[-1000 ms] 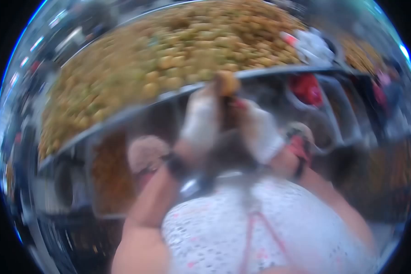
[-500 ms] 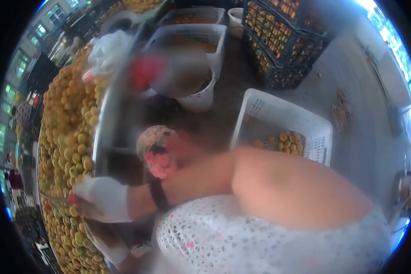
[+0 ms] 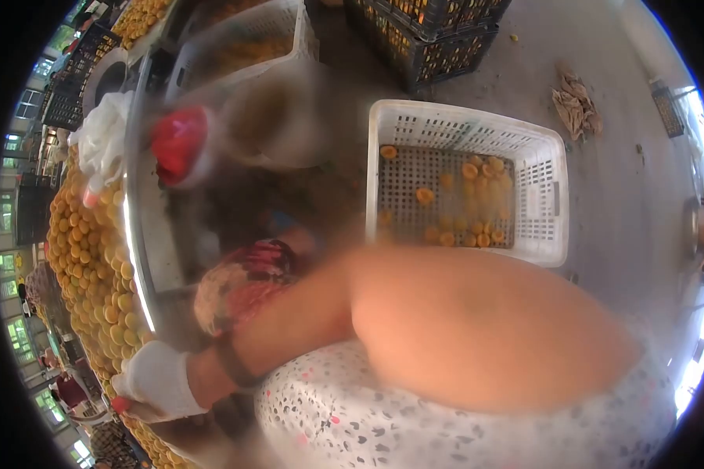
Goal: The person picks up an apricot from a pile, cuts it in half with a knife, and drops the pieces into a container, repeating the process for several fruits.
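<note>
My right hand point(image 3: 160, 383), in a white glove with a dark band on the wrist, is at the lower left, beside the heap of apricots point(image 3: 94, 273). Its fingers are closed around a small tool with a red end point(image 3: 121, 404); the rest of the tool is hidden. Below it, my left hand point(image 3: 199, 442) shows only as a blurred pale shape near the heap's lower end, its fingers hidden. My bare right arm crosses the view above my white spotted clothing.
A white crate point(image 3: 465, 121) with some apricot halves point(image 3: 485, 234) stands on the floor. Black crates of fruit point(image 3: 446, 55) are stacked behind it, with a white tub point(image 3: 305, 39) to their left. A metal edge point(image 3: 137, 266) borders the heap. A white plastic bag point(image 3: 105, 129) and crumpled paper point(image 3: 575, 105) also lie about.
The view has turned to the right, so the white crate shows more fully and the heap sits further left. My right hand appears lower, still closed on the red-ended tool.
</note>
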`<state>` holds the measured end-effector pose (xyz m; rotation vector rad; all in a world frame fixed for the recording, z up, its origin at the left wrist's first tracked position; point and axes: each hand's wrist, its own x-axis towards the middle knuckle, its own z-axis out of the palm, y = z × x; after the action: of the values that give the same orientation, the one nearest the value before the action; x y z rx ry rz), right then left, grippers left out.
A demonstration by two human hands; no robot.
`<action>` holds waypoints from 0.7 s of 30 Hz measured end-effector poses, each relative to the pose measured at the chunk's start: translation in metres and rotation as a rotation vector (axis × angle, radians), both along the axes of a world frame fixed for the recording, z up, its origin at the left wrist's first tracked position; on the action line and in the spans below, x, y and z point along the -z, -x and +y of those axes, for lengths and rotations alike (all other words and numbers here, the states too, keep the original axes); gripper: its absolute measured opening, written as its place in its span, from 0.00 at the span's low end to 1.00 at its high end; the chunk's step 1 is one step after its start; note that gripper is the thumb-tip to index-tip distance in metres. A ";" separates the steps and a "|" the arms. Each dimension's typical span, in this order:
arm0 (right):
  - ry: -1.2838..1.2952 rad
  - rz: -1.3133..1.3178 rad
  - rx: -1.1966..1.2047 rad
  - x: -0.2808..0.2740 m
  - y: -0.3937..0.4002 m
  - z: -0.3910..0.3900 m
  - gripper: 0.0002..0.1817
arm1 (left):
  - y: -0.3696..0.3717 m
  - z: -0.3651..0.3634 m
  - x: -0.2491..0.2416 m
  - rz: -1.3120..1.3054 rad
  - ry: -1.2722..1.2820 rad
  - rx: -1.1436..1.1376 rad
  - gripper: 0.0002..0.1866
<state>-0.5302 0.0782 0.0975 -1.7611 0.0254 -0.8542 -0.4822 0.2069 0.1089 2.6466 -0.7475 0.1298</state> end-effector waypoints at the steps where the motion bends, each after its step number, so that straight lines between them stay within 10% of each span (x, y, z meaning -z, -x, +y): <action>1: -0.004 -0.003 -0.004 0.002 0.001 -0.005 0.16 | -0.001 -0.002 0.001 0.116 0.070 -0.001 0.22; 9: 0.068 -0.277 0.370 0.014 -0.015 0.001 0.15 | -0.017 -0.001 0.014 0.861 0.836 -0.055 0.20; 13: -0.200 -0.291 0.326 0.004 -0.005 0.005 0.07 | -0.031 0.017 0.036 0.902 1.104 -0.071 0.21; 14: -0.259 -0.305 -0.003 0.014 -0.018 -0.002 0.06 | -0.033 0.025 0.038 0.831 1.112 -0.118 0.24; 21: 0.236 -0.122 -0.185 -0.001 -0.005 0.021 0.14 | -0.009 0.056 0.023 1.157 1.395 -0.009 0.24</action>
<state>-0.5253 0.0988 0.0984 -1.8923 -0.3264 -0.8536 -0.4730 0.2632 0.0864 1.0394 -0.0759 -0.6026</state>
